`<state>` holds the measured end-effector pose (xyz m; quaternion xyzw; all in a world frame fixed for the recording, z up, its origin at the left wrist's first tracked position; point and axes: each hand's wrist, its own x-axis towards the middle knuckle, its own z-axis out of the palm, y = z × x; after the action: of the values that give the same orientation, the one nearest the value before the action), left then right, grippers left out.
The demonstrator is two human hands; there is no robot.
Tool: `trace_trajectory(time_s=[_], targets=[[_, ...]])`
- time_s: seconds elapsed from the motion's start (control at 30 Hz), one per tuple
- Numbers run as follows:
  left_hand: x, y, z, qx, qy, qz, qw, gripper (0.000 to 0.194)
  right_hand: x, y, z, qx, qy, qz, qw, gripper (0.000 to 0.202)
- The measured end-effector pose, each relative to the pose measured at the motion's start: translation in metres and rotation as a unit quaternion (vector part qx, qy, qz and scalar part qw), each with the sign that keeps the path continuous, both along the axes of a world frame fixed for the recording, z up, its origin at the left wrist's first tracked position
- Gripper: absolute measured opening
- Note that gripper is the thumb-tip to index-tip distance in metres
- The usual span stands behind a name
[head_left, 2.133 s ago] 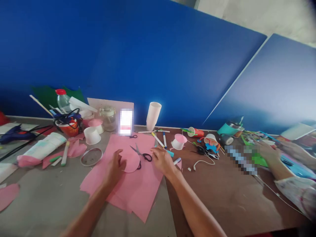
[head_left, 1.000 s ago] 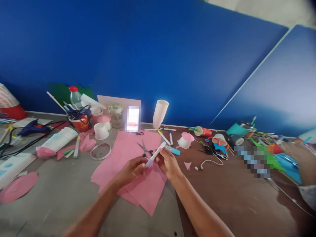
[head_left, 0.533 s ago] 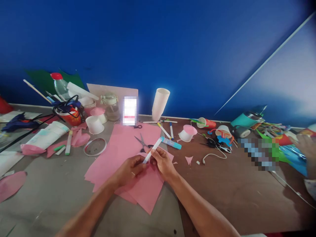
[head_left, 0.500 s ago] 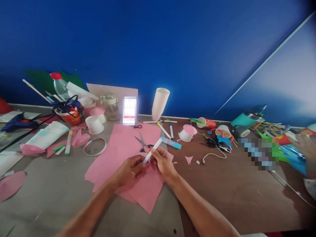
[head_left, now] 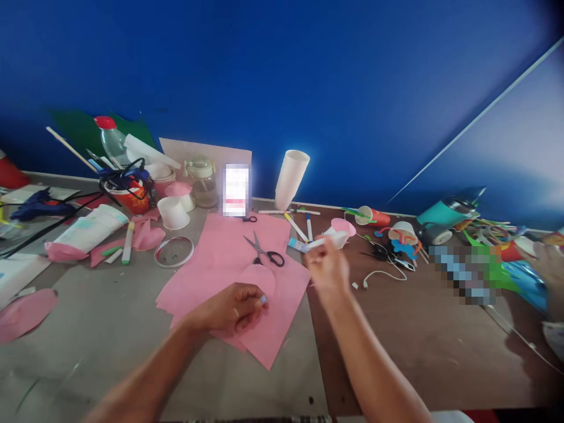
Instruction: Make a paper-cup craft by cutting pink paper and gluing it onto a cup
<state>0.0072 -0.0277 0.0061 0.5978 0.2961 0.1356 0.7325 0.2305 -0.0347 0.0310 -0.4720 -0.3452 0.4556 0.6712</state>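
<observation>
Pinched in my left hand (head_left: 240, 308) is a small light-blue cap (head_left: 263, 300), above the pink paper sheets (head_left: 273, 338). A white marker (head_left: 332, 239) is held in my right hand (head_left: 328, 267), which is blurred and raised beside the pink-topped white cup (head_left: 348, 227). A light-blue tube (head_left: 298, 244) lies just left of that hand, partly hidden. Open scissors with black handles (head_left: 276, 258) rest on the pink paper, and a round pink piece (head_left: 258, 279) lies below them.
A tall stack of white cups (head_left: 291, 179) stands by the wall. On the left are a glass jar (head_left: 203, 185), a ring lid (head_left: 174, 252) and a bottle (head_left: 113, 144). A turquoise flask (head_left: 440, 214) and another person's hand (head_left: 550, 264) are at the right.
The white marker has come apart from the cap in my left hand. My right hand has moved right with the marker. The view has shifted slightly.
</observation>
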Motion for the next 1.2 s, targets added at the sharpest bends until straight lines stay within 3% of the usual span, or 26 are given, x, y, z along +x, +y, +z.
trace_trajectory(time_s=[0.07, 0.13, 0.23, 0.33, 0.53, 0.8, 0.9, 1.0, 1.1, 1.2], targets=[[0.000, -0.001, -0.002, -0.016, -0.018, 0.006, 1.000, 0.032, 0.029, 0.005, 0.006, 0.027, 0.026, -0.052, 0.998, 0.047], [0.000, 0.003, -0.003, -0.016, -0.057, 0.056, 0.997, 0.032, 0.039, 0.006, 0.004, 0.058, 0.116, -0.112, 0.985, 0.042], [-0.002, 0.013, -0.004, -0.009, -0.114, 0.126, 0.985, 0.038, 0.018, 0.004, -0.007, 0.016, 0.160, -0.032, 0.987, 0.031], [-0.006, 0.021, -0.004, -0.016, -0.130, 0.191, 0.973, 0.032, -0.013, 0.003, -0.015, -0.009, 0.176, 0.041, 0.983, 0.033], [-0.009, 0.030, -0.007, -0.014, -0.154, 0.331, 0.931, 0.024, -0.032, -0.002, -0.021, 0.000, 0.150, 0.088, 0.985, 0.033], [-0.008, 0.029, -0.011, 0.072, -0.105, 0.308, 0.943, 0.020, -0.038, -0.006, -0.033, 0.020, 0.077, 0.100, 0.992, 0.037], [-0.009, 0.029, -0.012, 0.131, -0.063, 0.317, 0.937, 0.016, -0.038, -0.008, -0.037, 0.008, -0.064, 0.073, 0.995, 0.030], [-0.009, 0.030, -0.018, 0.193, 0.010, 0.334, 0.923, 0.015, -0.035, -0.010, -0.042, 0.035, -0.312, 0.022, 0.949, 0.021], [-0.010, 0.032, -0.025, 0.244, 0.053, 0.332, 0.910, 0.014, -0.034, -0.012, -0.044, 0.055, -0.525, -0.001, 0.849, 0.020], [-0.011, 0.034, -0.030, 0.285, 0.061, 0.343, 0.893, 0.015, -0.036, -0.014, -0.043, 0.028, -0.640, 0.007, 0.768, 0.025]])
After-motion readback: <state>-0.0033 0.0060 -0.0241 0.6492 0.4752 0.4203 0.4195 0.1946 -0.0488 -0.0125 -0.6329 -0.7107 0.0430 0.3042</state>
